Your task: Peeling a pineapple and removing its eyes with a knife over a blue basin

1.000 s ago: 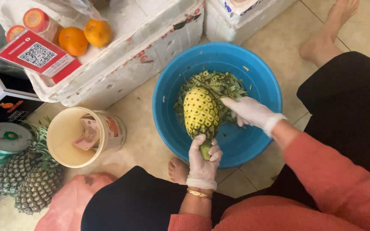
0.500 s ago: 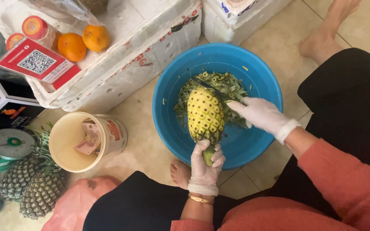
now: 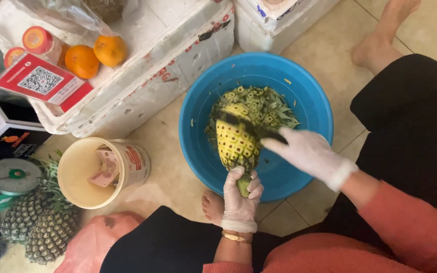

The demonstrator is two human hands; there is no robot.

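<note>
Whole pineapples (image 3: 36,227): two unpeeled ones lie on the floor at far left, just beside a green scale (image 3: 8,177).
Bucket (image 3: 84,174): cream plastic, on its side, paper notes inside.
Foam box (image 3: 142,60): white, upper left, carrying two oranges (image 3: 94,55) and a red card (image 3: 41,81).
Left hand (image 3: 239,194): white-gloved, wrist straight up from the lap, grip wrapped tight round the green stem end of the peeled pineapple (image 3: 236,141).
Peeled pineapple: yellow, held tilted over the blue basin (image 3: 203,151), above a heap of peelings (image 3: 266,103).
Right hand (image 3: 307,151): white-gloved, forearm coming in from the right, grip closed on a dark knife (image 3: 249,129) whose blade lies across the fruit's upper flank.
</note>
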